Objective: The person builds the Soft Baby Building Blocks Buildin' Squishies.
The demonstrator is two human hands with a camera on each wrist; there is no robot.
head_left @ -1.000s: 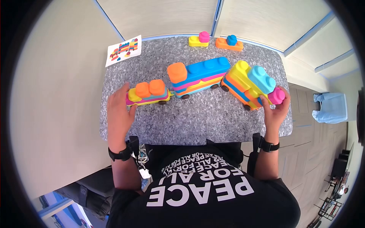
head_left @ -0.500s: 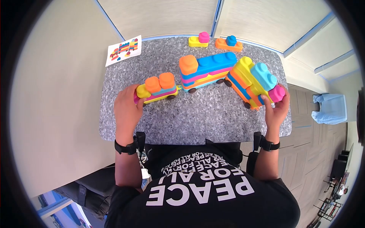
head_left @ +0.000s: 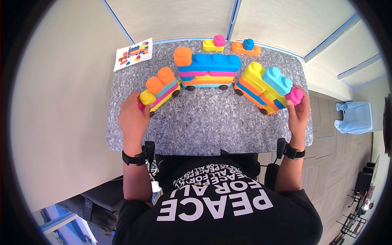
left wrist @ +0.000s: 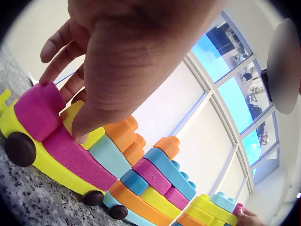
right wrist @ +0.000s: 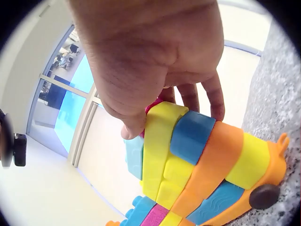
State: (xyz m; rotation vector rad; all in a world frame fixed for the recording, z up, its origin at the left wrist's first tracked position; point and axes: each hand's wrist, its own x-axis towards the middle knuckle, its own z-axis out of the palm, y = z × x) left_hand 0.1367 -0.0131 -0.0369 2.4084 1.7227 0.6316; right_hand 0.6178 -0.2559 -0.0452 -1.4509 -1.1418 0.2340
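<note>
A toy train of building blocks in three linked cars curves across the grey speckled table (head_left: 196,126). At the left end my left hand (head_left: 134,116) grips the small car (head_left: 163,93) by its yellow block (left wrist: 94,136), thumb on the near side. Two orange blocks (head_left: 160,80) top that car. The middle car (head_left: 208,71) carries a long blue block and an orange block. On the right stands the tall car (head_left: 261,87), with yellow and light blue blocks on top. My right hand (head_left: 300,112) holds it at the magenta block (head_left: 294,96) on its outer end.
Along the back edge lie a yellow block with a magenta one (head_left: 213,44) and an orange block with a blue one (head_left: 246,47). A picture card (head_left: 133,54) of a block train lies at the back left. A wall (head_left: 175,20) rises behind the table.
The left car has swung to a steeper slant, its inner end moving away from me. The middle car has turned level and shifted left. The right car has slid slightly left. Both hands keep hold.
</note>
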